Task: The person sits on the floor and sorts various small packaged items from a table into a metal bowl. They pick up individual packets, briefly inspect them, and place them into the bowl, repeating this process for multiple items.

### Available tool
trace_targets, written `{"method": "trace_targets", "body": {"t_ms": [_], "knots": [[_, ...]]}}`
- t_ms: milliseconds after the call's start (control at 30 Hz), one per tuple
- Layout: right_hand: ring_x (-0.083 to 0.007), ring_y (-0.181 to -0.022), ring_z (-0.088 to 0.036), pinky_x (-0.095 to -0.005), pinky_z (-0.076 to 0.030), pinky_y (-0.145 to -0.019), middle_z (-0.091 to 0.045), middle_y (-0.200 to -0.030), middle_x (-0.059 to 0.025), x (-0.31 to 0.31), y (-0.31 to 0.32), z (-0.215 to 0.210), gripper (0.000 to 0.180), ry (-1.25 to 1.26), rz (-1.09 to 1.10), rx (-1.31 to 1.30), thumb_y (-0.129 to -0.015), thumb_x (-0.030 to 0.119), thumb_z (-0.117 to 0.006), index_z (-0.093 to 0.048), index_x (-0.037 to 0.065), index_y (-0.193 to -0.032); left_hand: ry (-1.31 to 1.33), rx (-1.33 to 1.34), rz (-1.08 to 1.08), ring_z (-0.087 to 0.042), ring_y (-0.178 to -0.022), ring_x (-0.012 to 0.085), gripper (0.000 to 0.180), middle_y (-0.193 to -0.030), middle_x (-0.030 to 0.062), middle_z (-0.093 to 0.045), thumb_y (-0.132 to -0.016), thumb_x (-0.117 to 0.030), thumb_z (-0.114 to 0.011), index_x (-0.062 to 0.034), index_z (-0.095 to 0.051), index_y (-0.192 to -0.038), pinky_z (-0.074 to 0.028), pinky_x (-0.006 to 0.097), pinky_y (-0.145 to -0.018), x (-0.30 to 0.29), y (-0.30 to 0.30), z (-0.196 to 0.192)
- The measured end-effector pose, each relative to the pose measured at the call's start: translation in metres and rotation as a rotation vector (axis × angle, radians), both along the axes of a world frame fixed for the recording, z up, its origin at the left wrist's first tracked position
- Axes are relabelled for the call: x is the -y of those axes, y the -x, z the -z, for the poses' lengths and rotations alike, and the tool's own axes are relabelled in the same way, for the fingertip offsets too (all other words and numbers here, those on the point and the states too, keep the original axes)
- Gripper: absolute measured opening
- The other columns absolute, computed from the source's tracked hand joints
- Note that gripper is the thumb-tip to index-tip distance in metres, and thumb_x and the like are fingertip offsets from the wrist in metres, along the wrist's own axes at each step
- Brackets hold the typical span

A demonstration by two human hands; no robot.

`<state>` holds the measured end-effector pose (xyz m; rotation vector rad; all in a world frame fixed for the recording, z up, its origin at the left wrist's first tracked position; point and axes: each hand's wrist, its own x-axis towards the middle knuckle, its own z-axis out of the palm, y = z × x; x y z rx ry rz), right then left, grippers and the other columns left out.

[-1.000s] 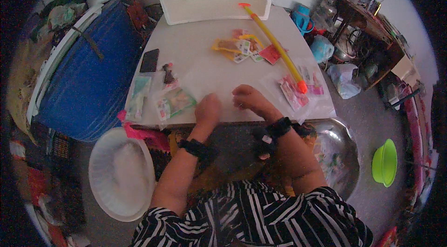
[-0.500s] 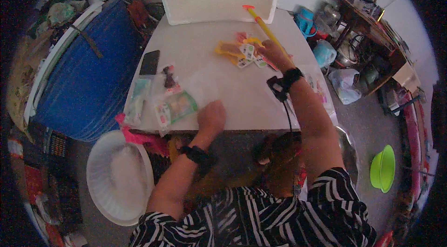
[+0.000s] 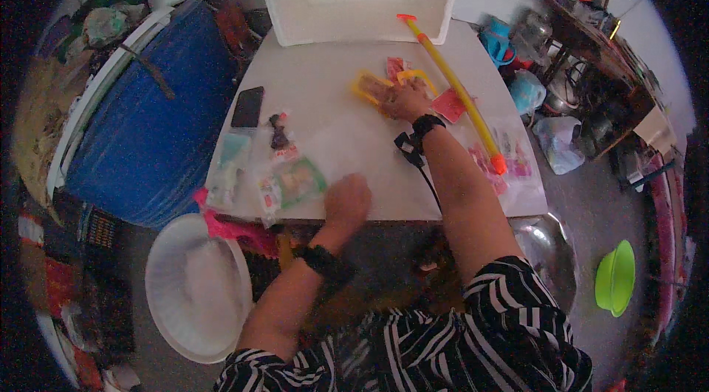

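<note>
One large blue container (image 3: 151, 119) stands at the left, beside the white table (image 3: 325, 89). A white basin (image 3: 166, 285) sits low near the table's front left corner, with pink material (image 3: 229, 229) at its upper right. On the table's left side lie a clear packet with a pale teal part (image 3: 232, 163) and, just behind it, a dark phone (image 3: 247, 107). To their right are a small dark item (image 3: 278, 133) and a green-edged transparent packet (image 3: 303, 179); the label at its left end is white with red print, too blurred to read. The left hand (image 3: 348, 200) rests at the front edge, near this packet; its fingers fold under, and the state of its grip cannot be told. A white foam box (image 3: 273, 4) opens toward the person at the rear. Yellow packets (image 3: 371, 86) lie on the table in front of the box, partly under the right hand (image 3: 408, 100). The right fingers touch them; whether the fingers clamp a packet cannot be told. A red packet (image 3: 447, 105) lies just right of this hand, beside a yellow tube (image 3: 461, 93) with orange ends. Pink-and-white packets (image 3: 521, 163) lie near the tube's front end, their printing indistinct. Farther right are a metal basin (image 3: 550, 244) and a lime-green bowl (image 3: 616, 277).
</note>
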<state>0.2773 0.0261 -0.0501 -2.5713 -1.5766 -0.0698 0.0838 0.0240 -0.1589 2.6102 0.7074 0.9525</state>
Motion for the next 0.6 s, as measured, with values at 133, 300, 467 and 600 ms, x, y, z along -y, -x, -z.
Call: {"method": "trace_targets", "body": {"t_ms": [133, 300, 467, 600], "knots": [[-0.0313, -0.107, -0.032, -0.0438, -0.031, -0.084, -0.041, -0.11, -0.0133, 0.018, 0.008, 0.002, 0.038, -0.072, -0.071, 0.006, -0.069, 0.04, -0.046, -0.051, 0.016, -0.098, 0.037, -0.017, -0.024, -0.048, -0.06, 0.0317, 0.011, -0.063, 0.0134, -0.047, -0.069, -0.017, -0.043, -0.0062, -0.045, -0.066, -0.037, 0.043, -0.053, 0.004, 0.0, -0.008], [-0.0279, -0.095, -0.045, -0.0452, -0.037, -0.075, -0.048, -0.101, -0.0118, -0.011, -0.026, 0.077, 0.031, 0.048, 0.048, -0.195, -0.07, 0.032, -0.046, -0.052, 0.014, -0.095, 0.093, -0.05, -0.044, -0.047, -0.063, 0.0327, 0.013, -0.065, 0.0142, -0.048, -0.071, -0.017, -0.04, -0.005, -0.043, -0.067, -0.036, 0.045, -0.055, -0.003, -0.004, -0.001], [-0.0286, -0.083, -0.051, -0.0417, -0.041, -0.067, -0.054, -0.085, -0.0137, 0.013, 0.009, 0.076, 0.027, -0.032, -0.078, -0.031, -0.071, 0.023, -0.043, -0.052, 0.007, -0.091, 0.08, -0.021, -0.046, -0.047, -0.064, 0.0331, 0.014, -0.069, 0.0146, -0.048, -0.074, -0.017, -0.041, -0.0032, -0.044, -0.074, -0.038, 0.042, -0.055, -0.005, 0.003, 0.0], [-0.0292, -0.076, -0.053, -0.0402, -0.042, -0.064, -0.055, -0.078, -0.015, 0.031, 0.019, 0.065, 0.022, 0.014, -0.069, -0.072, -0.07, 0.019, -0.043, -0.052, 0.005, -0.085, 0.03, 0.047, -0.025, -0.047, -0.064, 0.0336, 0.015, -0.069, 0.0156, -0.048, -0.074, -0.018, -0.041, -0.0033, -0.044, -0.076, -0.037, 0.043, -0.056, -0.006, -0.001, 0.008]]}}
